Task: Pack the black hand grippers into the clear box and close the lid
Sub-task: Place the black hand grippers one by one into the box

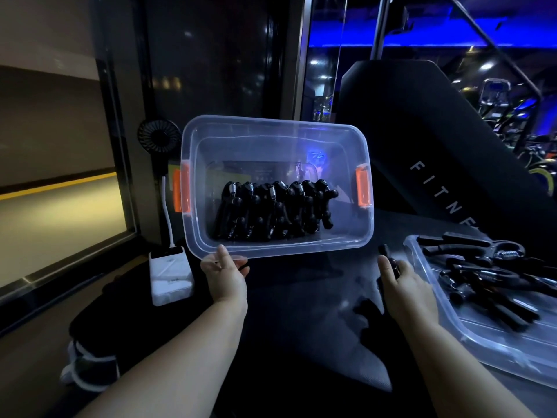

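Note:
A clear box (277, 137) with orange latches is tilted up so its open top faces me. Several black hand grippers (271, 209) stand in a row inside it along the lower wall. My left hand (224, 274) grips the box's near rim, thumb on top. My right hand (402, 280) holds one black hand gripper (388, 259) just right of the box, above the dark surface. More black hand grippers (479, 274) lie on the clear lid (494, 336) at the right, which rests flat.
A white power bank (170, 277) with a cable running to a small black fan (158, 135) sits left of the box. A black panel lettered FITNE (437, 164) slopes behind. Dark padded surface (301, 312) lies under my hands.

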